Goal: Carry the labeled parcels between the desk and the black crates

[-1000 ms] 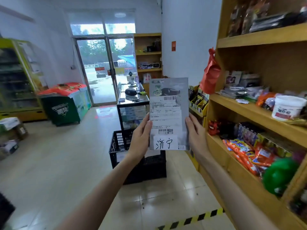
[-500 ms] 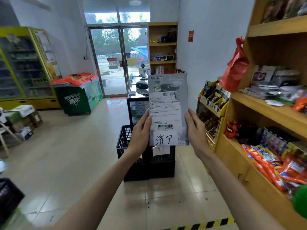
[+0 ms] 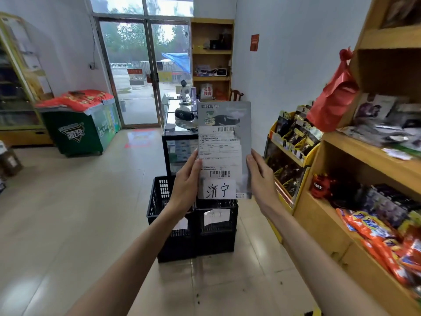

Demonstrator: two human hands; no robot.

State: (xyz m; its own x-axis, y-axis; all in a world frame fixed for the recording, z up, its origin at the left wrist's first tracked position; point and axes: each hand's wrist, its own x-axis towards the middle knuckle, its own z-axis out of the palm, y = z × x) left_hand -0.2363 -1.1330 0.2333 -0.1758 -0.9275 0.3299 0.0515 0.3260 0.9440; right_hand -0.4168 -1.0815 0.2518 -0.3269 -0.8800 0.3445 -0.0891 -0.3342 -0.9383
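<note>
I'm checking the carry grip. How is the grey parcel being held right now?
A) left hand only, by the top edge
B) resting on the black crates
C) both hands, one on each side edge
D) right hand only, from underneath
C: the left hand and right hand pinch opposite side edges of the parcel, upright above the black crates.

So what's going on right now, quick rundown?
Left hand and right hand grip the labeled parcel by its side edges, upright. Black crates on the floor straight ahead. Nothing blocking the way.
</note>
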